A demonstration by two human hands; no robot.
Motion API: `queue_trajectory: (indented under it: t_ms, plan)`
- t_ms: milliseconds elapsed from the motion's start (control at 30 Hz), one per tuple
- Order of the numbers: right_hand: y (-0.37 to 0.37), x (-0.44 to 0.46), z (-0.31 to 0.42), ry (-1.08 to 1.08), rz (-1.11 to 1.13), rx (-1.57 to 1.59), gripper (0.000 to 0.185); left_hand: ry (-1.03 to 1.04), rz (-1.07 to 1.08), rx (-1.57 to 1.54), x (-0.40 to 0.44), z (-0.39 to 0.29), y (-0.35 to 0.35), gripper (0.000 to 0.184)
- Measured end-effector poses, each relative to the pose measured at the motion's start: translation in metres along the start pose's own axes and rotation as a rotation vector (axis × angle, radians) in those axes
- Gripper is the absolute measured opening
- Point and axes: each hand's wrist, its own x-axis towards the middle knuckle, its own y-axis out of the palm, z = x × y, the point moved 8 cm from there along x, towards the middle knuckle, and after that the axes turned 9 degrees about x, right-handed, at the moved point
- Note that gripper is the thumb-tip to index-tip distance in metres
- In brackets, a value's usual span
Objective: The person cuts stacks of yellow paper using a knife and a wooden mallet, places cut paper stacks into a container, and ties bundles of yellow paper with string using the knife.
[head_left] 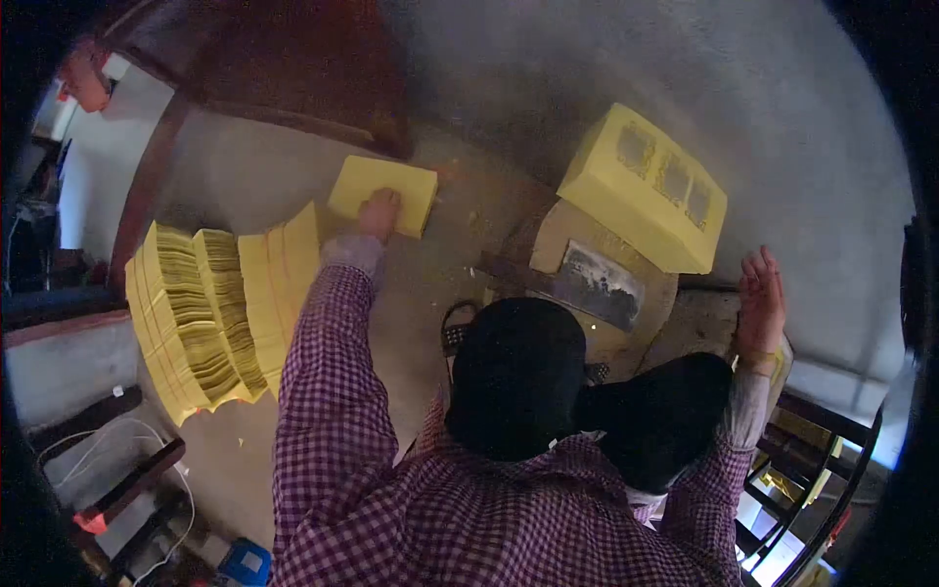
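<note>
My left hand [380, 213] rests on top of a small yellow paper stack [416, 186] on the floor, its fingers bunched and bent against the top sheet. My right hand [761, 305] is raised at the right, fingers stretched upward and slightly cupped, with nothing seen in it. To its left stands a thick yellow paper stack [626, 210] with dark square prints on its top. Just below that stack lies a dark rectangular plate [602, 284] with a whitish worn patch, on a rounded board [657, 293].
Several fanned yellow paper piles [196, 318] with red lines stand on the floor at the left. A dark wooden rack [812, 455] is at the lower right. A white cable [186, 489] and a blue box [245, 563] lie at the lower left.
</note>
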Motion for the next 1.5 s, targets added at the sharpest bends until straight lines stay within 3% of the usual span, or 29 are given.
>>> queue_trajectory:
  t_ms: [133, 167, 233, 300, 367, 533, 567, 600, 633, 700, 733, 767, 833, 867, 900, 933, 1000, 1067, 1133, 1167, 1267, 1333, 1400, 1467, 1500]
  plan:
    - [-0.007, -0.004, -0.005, 0.070, 0.008, 0.017, 0.045, 0.132, -0.143, -0.109, -0.004, 0.009, -0.020, 0.040]
    - [-0.007, -0.003, -0.005, 0.064, 0.046, 0.037, 0.045, 0.077, -0.025, -0.194, -0.002, 0.014, -0.018, 0.031]
    - [0.000, -0.007, -0.003, 0.059, 0.064, 0.024, 0.044, 0.022, 0.088, -0.279, -0.002, 0.016, -0.016, 0.030]
    - [0.005, -0.010, 0.001, 0.052, 0.079, 0.006, 0.044, 0.052, -0.014, 0.023, 0.000, 0.006, -0.025, 0.027]
    - [0.022, -0.016, 0.001, 0.120, 0.241, 0.094, 0.041, 0.076, 0.032, -0.018, 0.005, 0.005, -0.022, 0.024]
    - [0.018, -0.020, 0.004, 0.106, 0.165, -0.001, 0.038, -0.005, 0.147, 0.014, 0.008, 0.009, -0.002, 0.023]
    - [0.016, -0.022, 0.007, 0.076, 0.165, -0.024, 0.036, 0.057, -0.077, 0.107, 0.023, 0.023, 0.025, 0.027]
    - [0.010, -0.020, 0.007, 0.067, 0.153, -0.023, 0.036, 0.123, -0.308, 0.194, 0.020, 0.010, 0.005, 0.030]
    - [-0.003, -0.017, 0.012, -0.035, 0.068, -0.072, 0.034, 0.136, -0.310, 0.193, 0.022, 0.005, 0.001, 0.030]
    - [-0.010, -0.021, 0.026, -0.141, -0.011, -0.116, 0.031, -0.032, -0.285, -0.204, 0.010, 0.024, -0.031, 0.033]
    - [-0.004, -0.032, 0.046, -0.335, -0.056, -0.131, 0.029, -0.089, -0.286, -0.333, -0.003, 0.030, -0.058, 0.035]
    - [0.002, -0.047, 0.065, -0.532, -0.105, -0.146, 0.027, -0.137, -0.301, -0.219, -0.016, 0.030, -0.089, 0.035]
    - [0.025, -0.063, 0.064, -0.521, -0.106, -0.093, 0.026, -0.175, -0.335, -0.095, -0.041, 0.029, -0.142, 0.036]
    - [0.039, -0.074, 0.061, -0.494, -0.105, -0.054, 0.026, -0.162, -0.451, -0.443, -0.060, 0.033, -0.166, 0.037]
    - [0.074, -0.084, 0.058, -0.416, 0.006, -0.226, 0.027, -0.143, -0.556, -0.792, -0.082, 0.037, -0.190, 0.038]
    - [0.111, -0.092, 0.052, -0.337, 0.117, -0.392, 0.028, -0.145, -0.603, -0.881, -0.107, 0.029, -0.223, 0.037]
    - [0.157, -0.104, 0.001, -0.106, 0.408, -0.094, 0.050, -0.132, -0.656, -0.966, -0.158, -0.003, -0.279, 0.036]
    - [0.190, -0.122, -0.040, 0.120, 0.539, 0.136, 0.064, -0.059, -0.381, -1.832, -0.183, -0.048, -0.286, 0.030]
    - [0.214, -0.134, -0.058, 0.311, 0.592, 0.503, 0.068, 0.102, -0.265, -2.101, -0.190, -0.091, -0.279, 0.031]
    - [0.223, -0.140, -0.051, 0.297, 0.600, 0.508, 0.068, 0.167, -0.184, -2.193, -0.195, -0.117, -0.280, 0.033]
    - [0.215, -0.142, -0.031, 0.212, 0.490, 0.710, 0.060, 0.287, 0.076, -2.289, -0.220, -0.199, -0.279, 0.034]
    - [0.183, -0.131, -0.054, 0.313, 0.379, 0.536, 0.046, 0.305, 0.185, -2.309, -0.220, -0.211, -0.268, 0.034]
    - [0.157, -0.121, -0.054, 0.307, 0.304, 0.588, 0.036, 0.337, 0.294, -2.322, -0.210, -0.219, -0.267, 0.034]
    - [0.131, -0.111, -0.041, 0.183, 0.352, 0.430, 0.038, 0.394, 0.159, -1.945, -0.197, -0.208, -0.276, 0.037]
    - [0.119, -0.105, -0.043, 0.181, 0.354, 0.430, 0.038, 0.363, 0.227, -1.802, -0.192, -0.212, -0.270, 0.041]
